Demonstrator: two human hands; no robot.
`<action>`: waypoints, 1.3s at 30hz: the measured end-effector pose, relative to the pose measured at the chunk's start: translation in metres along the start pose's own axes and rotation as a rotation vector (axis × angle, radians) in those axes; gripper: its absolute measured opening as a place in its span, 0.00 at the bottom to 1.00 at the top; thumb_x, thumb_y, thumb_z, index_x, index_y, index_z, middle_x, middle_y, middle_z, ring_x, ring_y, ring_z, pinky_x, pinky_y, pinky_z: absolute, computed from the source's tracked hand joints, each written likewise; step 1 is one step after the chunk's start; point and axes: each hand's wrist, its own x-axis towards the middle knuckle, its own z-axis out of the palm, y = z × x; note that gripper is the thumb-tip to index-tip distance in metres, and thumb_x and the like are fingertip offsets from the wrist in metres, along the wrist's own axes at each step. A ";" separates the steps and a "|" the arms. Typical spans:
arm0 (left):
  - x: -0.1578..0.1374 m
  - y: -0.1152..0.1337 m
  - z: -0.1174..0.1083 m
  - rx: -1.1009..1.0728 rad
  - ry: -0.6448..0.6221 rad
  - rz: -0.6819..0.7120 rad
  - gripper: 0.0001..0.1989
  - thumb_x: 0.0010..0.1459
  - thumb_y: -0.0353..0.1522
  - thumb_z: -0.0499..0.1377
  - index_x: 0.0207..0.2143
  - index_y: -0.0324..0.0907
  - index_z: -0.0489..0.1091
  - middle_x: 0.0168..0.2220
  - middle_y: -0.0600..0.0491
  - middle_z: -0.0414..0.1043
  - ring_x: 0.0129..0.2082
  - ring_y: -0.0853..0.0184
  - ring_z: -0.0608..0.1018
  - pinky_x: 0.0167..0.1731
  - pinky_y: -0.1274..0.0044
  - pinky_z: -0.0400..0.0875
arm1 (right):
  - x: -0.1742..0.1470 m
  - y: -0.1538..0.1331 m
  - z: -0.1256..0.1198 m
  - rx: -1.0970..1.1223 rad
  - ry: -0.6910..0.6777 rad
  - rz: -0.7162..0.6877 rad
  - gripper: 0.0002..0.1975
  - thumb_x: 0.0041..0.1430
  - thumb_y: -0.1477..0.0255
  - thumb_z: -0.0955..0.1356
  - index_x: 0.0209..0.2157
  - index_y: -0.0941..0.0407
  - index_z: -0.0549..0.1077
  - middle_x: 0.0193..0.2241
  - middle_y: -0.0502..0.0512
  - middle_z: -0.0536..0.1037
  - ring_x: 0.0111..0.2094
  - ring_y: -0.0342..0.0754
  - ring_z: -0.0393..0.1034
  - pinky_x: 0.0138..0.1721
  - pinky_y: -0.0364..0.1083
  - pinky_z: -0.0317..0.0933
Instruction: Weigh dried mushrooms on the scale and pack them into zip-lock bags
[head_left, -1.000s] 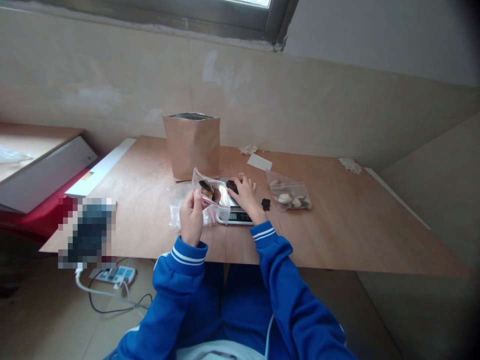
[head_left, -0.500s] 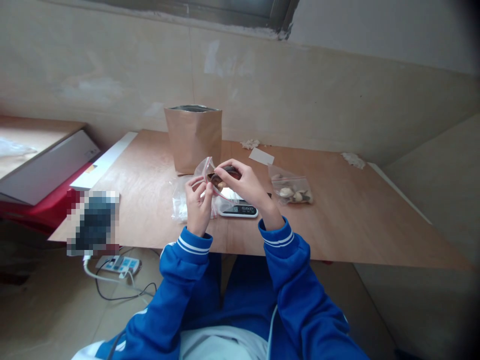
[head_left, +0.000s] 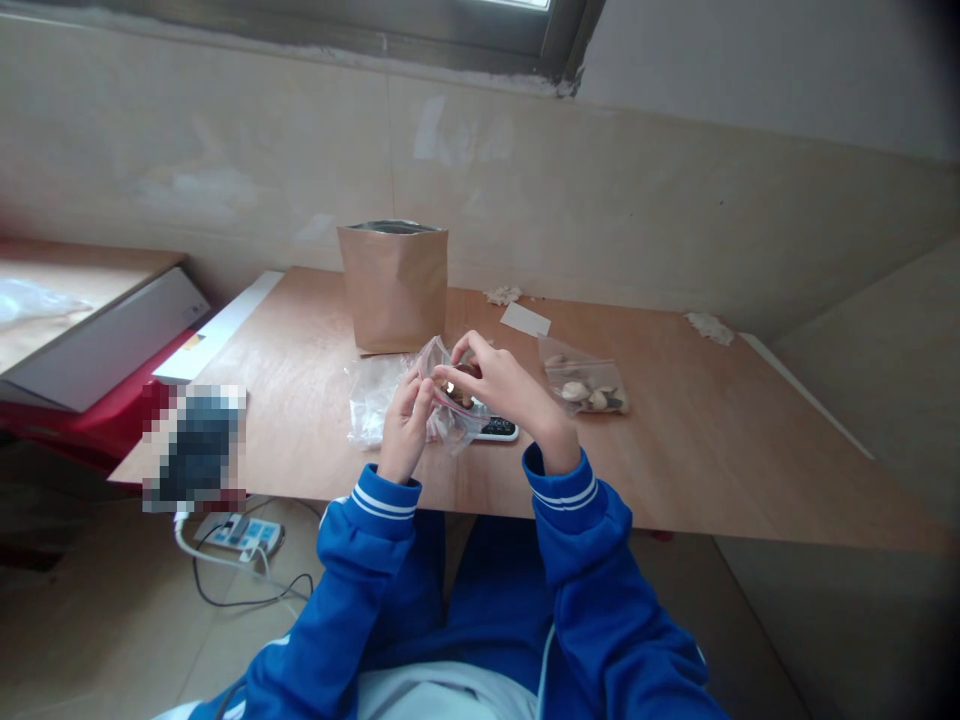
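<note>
My left hand (head_left: 406, 418) pinches the edge of a clear zip bag (head_left: 459, 436) with a red seal line, holding its mouth apart above the table. Dark brown dried pieces (head_left: 460, 396), perhaps mushrooms, show at the bag's mouth. Over them, my right hand (head_left: 506, 380) has its fingers curled round some pieces, partly inside the opening. Below the bag is a white digital scale (head_left: 501, 431), mostly hidden by the bag and my hands. Flat clear plastic bags (head_left: 367, 402) lie left of my left hand.
A brown paper pouch (head_left: 396, 292) stands with its top apart behind my hands. To the right lies a zip bag of pale pieces (head_left: 589, 388). A white card (head_left: 525, 319) and crumpled white scraps (head_left: 502, 295) lie behind. A pixelated object (head_left: 196, 445) sits at the left edge, above a power strip (head_left: 244, 535).
My right hand has brought the brown pieces down into the mouth of the zip bag. The bag has shifted slightly right and covers more of the scale.
</note>
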 end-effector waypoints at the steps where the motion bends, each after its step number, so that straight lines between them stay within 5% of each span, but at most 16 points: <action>1: 0.000 0.001 0.001 -0.032 0.008 -0.031 0.20 0.57 0.48 0.58 0.40 0.43 0.75 0.57 0.45 0.69 0.57 0.56 0.71 0.49 0.69 0.74 | -0.002 0.000 -0.003 0.001 0.004 0.000 0.13 0.62 0.58 0.65 0.37 0.53 0.67 0.23 0.47 0.74 0.23 0.45 0.68 0.25 0.42 0.55; 6: -0.001 0.006 0.006 -0.152 0.036 -0.101 0.24 0.53 0.49 0.62 0.46 0.44 0.74 0.56 0.47 0.70 0.57 0.56 0.72 0.46 0.71 0.75 | -0.007 0.003 -0.007 -0.134 0.012 -0.071 0.18 0.65 0.57 0.64 0.27 0.55 0.69 0.25 0.50 0.74 0.27 0.45 0.67 0.31 0.43 0.57; 11: 0.000 0.005 0.006 -0.233 0.086 -0.131 0.24 0.57 0.47 0.60 0.52 0.46 0.72 0.58 0.46 0.69 0.58 0.55 0.71 0.46 0.70 0.76 | -0.016 0.011 -0.007 -0.068 0.222 -0.103 0.20 0.68 0.57 0.59 0.35 0.55 0.74 0.38 0.55 0.73 0.42 0.48 0.69 0.46 0.47 0.61; 14: 0.002 0.005 0.006 -0.253 0.145 -0.136 0.24 0.56 0.46 0.61 0.52 0.45 0.72 0.58 0.46 0.69 0.59 0.55 0.70 0.45 0.71 0.76 | -0.026 0.018 -0.002 -0.004 0.228 -0.084 0.19 0.69 0.59 0.58 0.40 0.53 0.75 0.45 0.57 0.71 0.51 0.50 0.67 0.54 0.50 0.59; 16: 0.003 0.005 0.006 -0.271 0.182 -0.136 0.24 0.56 0.46 0.61 0.52 0.45 0.72 0.58 0.45 0.68 0.60 0.55 0.69 0.45 0.71 0.77 | -0.033 0.023 0.006 0.045 0.197 -0.044 0.18 0.66 0.57 0.61 0.49 0.52 0.71 0.53 0.59 0.68 0.57 0.52 0.63 0.57 0.53 0.58; 19: 0.002 0.006 0.009 -0.291 0.212 -0.118 0.24 0.57 0.46 0.60 0.51 0.44 0.71 0.59 0.45 0.67 0.61 0.55 0.68 0.45 0.72 0.77 | -0.039 0.028 0.022 0.132 0.137 0.030 0.41 0.55 0.55 0.72 0.64 0.50 0.52 0.64 0.62 0.56 0.64 0.56 0.54 0.61 0.57 0.56; 21: 0.000 0.006 0.012 -0.297 0.190 -0.094 0.23 0.58 0.46 0.60 0.52 0.45 0.71 0.59 0.46 0.67 0.60 0.56 0.69 0.46 0.72 0.76 | -0.039 0.029 0.033 0.192 0.141 0.029 0.48 0.51 0.58 0.74 0.66 0.49 0.46 0.67 0.62 0.52 0.66 0.56 0.52 0.62 0.58 0.55; 24: -0.005 0.006 0.014 -0.259 0.139 -0.064 0.21 0.60 0.45 0.58 0.52 0.46 0.71 0.60 0.47 0.66 0.60 0.56 0.69 0.49 0.70 0.74 | -0.034 0.029 0.041 0.268 0.226 -0.032 0.34 0.58 0.63 0.71 0.63 0.49 0.55 0.63 0.58 0.61 0.63 0.51 0.58 0.61 0.54 0.58; 29: -0.009 0.002 0.007 -0.054 0.139 0.045 0.17 0.63 0.44 0.52 0.35 0.41 0.73 0.58 0.46 0.67 0.60 0.57 0.68 0.52 0.69 0.69 | -0.032 0.033 0.036 0.231 0.198 -0.128 0.12 0.63 0.64 0.67 0.46 0.52 0.74 0.46 0.55 0.77 0.48 0.50 0.72 0.51 0.49 0.66; 33: -0.003 -0.006 -0.006 0.058 0.248 0.150 0.13 0.60 0.41 0.57 0.41 0.43 0.68 0.56 0.46 0.66 0.58 0.58 0.68 0.55 0.67 0.66 | -0.038 0.043 0.028 0.235 0.226 -0.176 0.13 0.66 0.62 0.64 0.41 0.52 0.78 0.42 0.55 0.79 0.47 0.51 0.73 0.50 0.49 0.66; 35: 0.004 -0.011 -0.012 0.075 0.257 0.147 0.18 0.57 0.41 0.61 0.48 0.44 0.66 0.57 0.46 0.65 0.59 0.59 0.68 0.56 0.67 0.64 | -0.041 0.048 0.025 0.267 0.237 -0.182 0.13 0.67 0.62 0.63 0.42 0.52 0.78 0.43 0.55 0.79 0.48 0.51 0.72 0.51 0.49 0.65; 39: 0.016 -0.020 -0.019 -0.029 0.048 0.011 0.24 0.55 0.45 0.62 0.50 0.44 0.67 0.54 0.46 0.69 0.55 0.59 0.71 0.52 0.68 0.67 | -0.044 0.052 0.021 0.310 0.204 -0.170 0.12 0.66 0.63 0.65 0.44 0.51 0.77 0.45 0.53 0.79 0.50 0.50 0.72 0.53 0.48 0.63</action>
